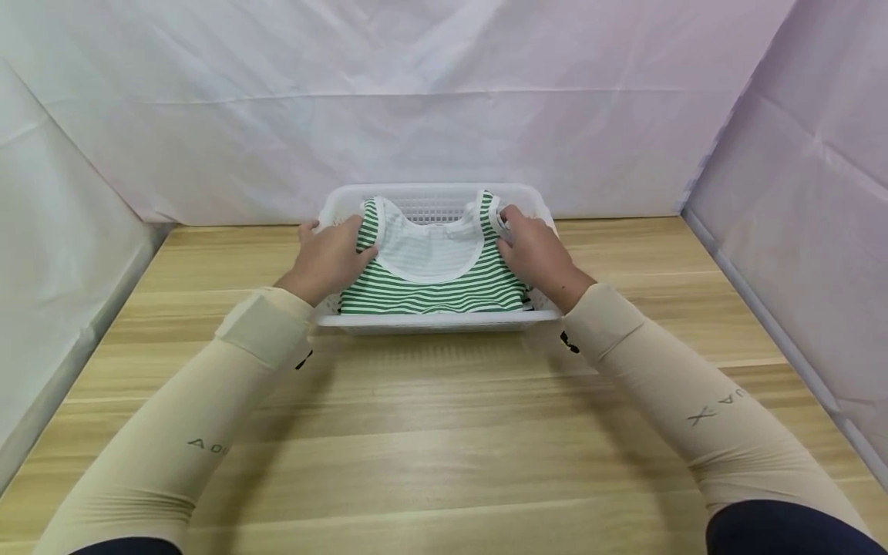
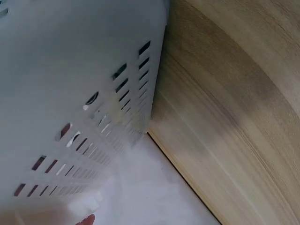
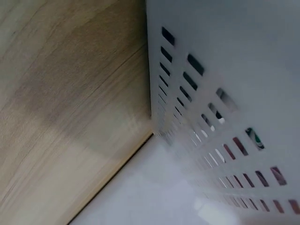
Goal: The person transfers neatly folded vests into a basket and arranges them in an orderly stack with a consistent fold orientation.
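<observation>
A green-and-white striped tank top (image 1: 433,294) with a white neckline lies in a white plastic basket (image 1: 437,322). My left hand (image 1: 324,258) pinches its left shoulder strap between thumb and fingers, over the basket's left side. On the other side, my right hand (image 1: 537,253) pinches the right strap. The inner back of the top shows through the wide neck opening. In the left wrist view the slotted basket wall (image 2: 70,84) fills one side, with a fingertip (image 2: 87,220) at the bottom edge. The right wrist view shows the opposite slotted wall (image 3: 243,61); no hand appears there.
The basket stands on a wood-grain table (image 1: 430,432), near its back edge. A white cloth backdrop (image 1: 430,100) rises right behind it. More white cloth (image 1: 798,200) hangs along the right side and the left side of the table.
</observation>
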`<state>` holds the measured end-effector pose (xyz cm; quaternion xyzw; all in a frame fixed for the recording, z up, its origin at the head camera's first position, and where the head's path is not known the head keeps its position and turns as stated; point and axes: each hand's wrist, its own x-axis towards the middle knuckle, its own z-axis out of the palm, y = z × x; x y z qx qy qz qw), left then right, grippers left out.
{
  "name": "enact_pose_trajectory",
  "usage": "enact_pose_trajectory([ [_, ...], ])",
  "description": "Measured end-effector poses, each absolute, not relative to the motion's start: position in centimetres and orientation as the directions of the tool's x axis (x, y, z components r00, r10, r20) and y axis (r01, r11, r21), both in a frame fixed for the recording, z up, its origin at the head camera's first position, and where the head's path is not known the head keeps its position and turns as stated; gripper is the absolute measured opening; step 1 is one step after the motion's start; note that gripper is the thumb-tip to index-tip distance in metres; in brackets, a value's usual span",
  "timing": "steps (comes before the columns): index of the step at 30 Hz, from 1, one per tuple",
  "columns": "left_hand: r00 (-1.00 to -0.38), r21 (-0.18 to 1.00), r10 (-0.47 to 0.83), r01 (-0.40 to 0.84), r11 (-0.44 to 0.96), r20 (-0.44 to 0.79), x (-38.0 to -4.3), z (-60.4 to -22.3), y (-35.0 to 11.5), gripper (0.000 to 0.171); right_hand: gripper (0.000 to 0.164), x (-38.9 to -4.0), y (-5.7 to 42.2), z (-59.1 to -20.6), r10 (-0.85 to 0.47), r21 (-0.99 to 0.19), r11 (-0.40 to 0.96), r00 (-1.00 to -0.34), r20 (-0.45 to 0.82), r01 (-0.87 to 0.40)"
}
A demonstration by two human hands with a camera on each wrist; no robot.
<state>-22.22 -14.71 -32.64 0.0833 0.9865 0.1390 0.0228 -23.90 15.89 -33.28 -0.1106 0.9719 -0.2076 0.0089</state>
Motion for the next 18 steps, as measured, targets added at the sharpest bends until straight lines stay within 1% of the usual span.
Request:
enact_pose_trajectory([
  [2,-0.985,0.259,0.174,0.164,0.952,-0.018,-22.11,-32.75,-14.65,0.058,0.048,-23.82,15.83,-33.41,-0.222,-0.393,0.892,-0.974,0.044,-0.221],
  [6,-0.983,0.229,0.183,0.18,0.957,0.007,-21.97,-32.95,-14.61,0.048,0.047,-23.69,15.75,-33.66,-0.226,-0.389,0.891,-0.972,0.069,-0.235],
  [8,-0.983,0.213,0.181,0.181,0.96,0.018,-21.91,-33.06,-14.63,0.046,0.048,-23.65,15.7,-33.79,-0.229,-0.392,0.889,-0.971,0.068,-0.237],
  [10,-0.984,0.199,0.178,0.179,0.963,0.023,-21.84,-33.12,-14.64,0.049,0.049,-23.63,15.64,-33.92,-0.232,-0.385,0.892,-0.971,0.06,-0.237],
  [14,-0.983,0.177,0.179,0.183,0.967,0.037,-21.63,-33.22,-14.52,0.065,0.054,-23.58,15.5,-33.96,-0.228,-0.349,0.909,-0.973,0.037,-0.227],
  [18,-0.981,0.175,0.184,0.192,0.966,0.062,-21.38,-33.34,-14.57,0.071,0.058,-23.52,15.32,-33.91,-0.226,-0.319,0.919,-0.972,0.058,-0.232],
])
